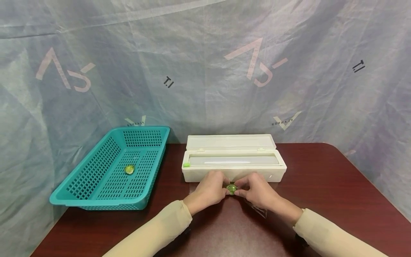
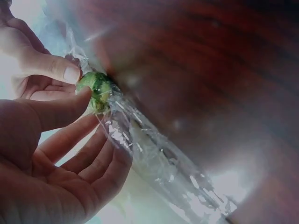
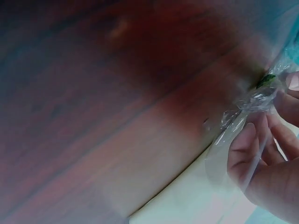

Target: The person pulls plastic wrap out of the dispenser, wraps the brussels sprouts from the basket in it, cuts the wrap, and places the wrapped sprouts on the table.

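Observation:
A small green, ball-shaped thing (image 1: pixel 232 189), mottled dark and light, sits in clear cling film (image 2: pixel 170 165) at the front of the white film dispenser (image 1: pixel 234 175). My left hand (image 1: pixel 210 189) pinches it from the left, thumb on its near side and fingers behind. From the right, my right hand (image 1: pixel 258 191) pinches the film close against it. Crumpled film trails past both hands. Inside the teal basket (image 1: pixel 151 203) lies another yellow-green ball (image 1: pixel 129 169) with a shiny surface. What kind of food or object the balls are, I cannot tell.
The dispenser's lid (image 1: pixel 231 142) stands raised, with a film roll (image 1: pixel 232 160) inside and a light-green slider (image 1: pixel 186 165) at its left end. Everything stands on a dark red table (image 1: pixel 321 185). A grey printed sheet (image 1: pixel 205 71) hangs behind.

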`<state>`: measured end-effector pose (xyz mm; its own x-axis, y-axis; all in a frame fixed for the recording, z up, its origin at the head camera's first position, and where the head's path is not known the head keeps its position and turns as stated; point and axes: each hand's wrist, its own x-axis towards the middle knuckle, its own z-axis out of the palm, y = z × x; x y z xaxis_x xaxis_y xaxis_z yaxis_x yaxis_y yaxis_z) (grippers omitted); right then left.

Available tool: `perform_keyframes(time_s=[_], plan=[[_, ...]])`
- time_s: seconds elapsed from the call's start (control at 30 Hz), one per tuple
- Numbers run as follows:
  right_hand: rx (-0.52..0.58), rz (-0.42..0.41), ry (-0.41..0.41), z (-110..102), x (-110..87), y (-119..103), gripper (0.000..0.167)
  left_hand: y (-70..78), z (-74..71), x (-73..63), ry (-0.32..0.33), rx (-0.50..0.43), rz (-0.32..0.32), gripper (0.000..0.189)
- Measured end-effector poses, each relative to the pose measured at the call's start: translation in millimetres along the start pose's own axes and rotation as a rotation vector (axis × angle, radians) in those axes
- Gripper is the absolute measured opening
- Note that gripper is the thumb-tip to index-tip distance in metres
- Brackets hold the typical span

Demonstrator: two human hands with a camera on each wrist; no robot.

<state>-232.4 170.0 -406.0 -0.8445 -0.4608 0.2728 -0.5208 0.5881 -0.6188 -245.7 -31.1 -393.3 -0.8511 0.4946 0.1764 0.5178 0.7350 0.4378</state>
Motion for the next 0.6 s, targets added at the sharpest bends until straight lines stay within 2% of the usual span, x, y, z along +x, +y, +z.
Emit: perform_keyframes(time_s=[0.1,0.27,0.33,0.43,0.6], plan=[[-0.014,-0.007,0.003,-0.4,-0.3,0.3,0.01,1.2,-3.8,-2.3,0.004,-0.003,-0.002,0.015],[-0.027,0.03,0.004,0.3,-1.2,0.6,0.013,2.2,-14.7,-10.4,0.02,-0.039,-0.003,0.004],[-0.023,0.045,0.002,-0.4,-1.2,0.0,0.015,1.8,-20.6,-15.2,0.049,-0.056,0.006,0.007],[-0.017,0.053,-0.004,-3.1,-0.5,-1.0,0.02,-0.9,-28.7,-24.1,0.126,-0.065,0.027,0.004],[-0.033,0.043,0.003,-13.6,1.4,-6.1,0.024,-10.7,-36.8,-40.9,0.295,-0.086,0.034,0.022]])
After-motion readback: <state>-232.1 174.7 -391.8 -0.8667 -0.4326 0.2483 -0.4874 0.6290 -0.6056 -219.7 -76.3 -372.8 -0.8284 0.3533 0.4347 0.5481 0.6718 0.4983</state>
